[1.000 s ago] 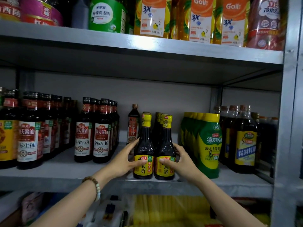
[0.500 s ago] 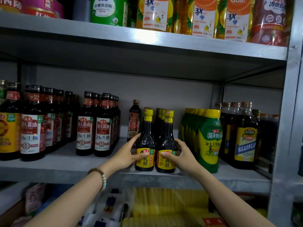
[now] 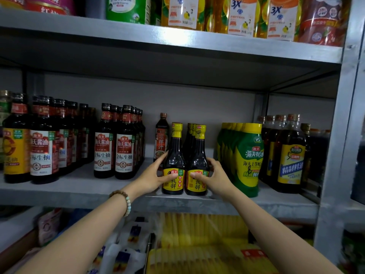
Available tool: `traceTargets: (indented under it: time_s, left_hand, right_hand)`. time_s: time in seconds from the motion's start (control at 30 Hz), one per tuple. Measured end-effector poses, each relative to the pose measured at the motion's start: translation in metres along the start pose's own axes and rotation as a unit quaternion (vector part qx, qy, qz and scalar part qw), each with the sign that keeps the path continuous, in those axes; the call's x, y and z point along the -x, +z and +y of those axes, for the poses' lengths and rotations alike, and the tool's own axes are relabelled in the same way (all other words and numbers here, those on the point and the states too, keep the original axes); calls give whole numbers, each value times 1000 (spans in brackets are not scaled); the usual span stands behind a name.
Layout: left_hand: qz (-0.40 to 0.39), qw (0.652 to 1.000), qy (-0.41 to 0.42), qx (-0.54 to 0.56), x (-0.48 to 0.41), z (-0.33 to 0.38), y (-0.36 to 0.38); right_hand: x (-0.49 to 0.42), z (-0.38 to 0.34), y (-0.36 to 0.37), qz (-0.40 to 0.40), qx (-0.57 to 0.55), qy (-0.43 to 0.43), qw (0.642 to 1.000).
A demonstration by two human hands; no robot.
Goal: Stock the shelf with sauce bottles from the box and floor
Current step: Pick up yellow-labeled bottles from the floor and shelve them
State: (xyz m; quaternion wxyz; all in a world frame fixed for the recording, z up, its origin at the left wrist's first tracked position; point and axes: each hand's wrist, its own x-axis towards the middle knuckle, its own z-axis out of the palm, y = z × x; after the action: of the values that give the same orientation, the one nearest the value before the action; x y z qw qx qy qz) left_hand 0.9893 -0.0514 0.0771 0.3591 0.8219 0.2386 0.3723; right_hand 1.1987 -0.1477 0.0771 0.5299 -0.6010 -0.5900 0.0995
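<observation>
Bare shelf (image 3: pixel 85 184) lies open between the red-label bottles (image 3: pixel 124 155) and the yellow-capped bottles (image 3: pixel 174 161), with one small bottle (image 3: pixel 161 139) at its back, while green squeeze bottles (image 3: pixel 249 161) stand just beside them on the right.

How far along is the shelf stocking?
Done: yellow-capped bottles stand in rows behind. In hand: the left hand grips the left front bottle, the right hand the right front bottle, both on the shelf edge. Left: unknown; box and floor are out of view.

Single head-worn view, facing the middle shelf (image 3: pixel 79 186) straight on, close, tilted slightly upward
</observation>
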Motion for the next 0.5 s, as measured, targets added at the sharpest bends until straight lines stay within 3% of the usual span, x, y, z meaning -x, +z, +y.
traceTargets:
  time_s: [0.3,0.5]
  left_hand:
    - [78,994,12,-79,21,8,4]
    - [112,983,-28,-143,57,7,-12]
  right_hand:
    - [13,-14,-1,-14,-22,-3,1000]
    - [32,-22,-2,4,36,-66,997]
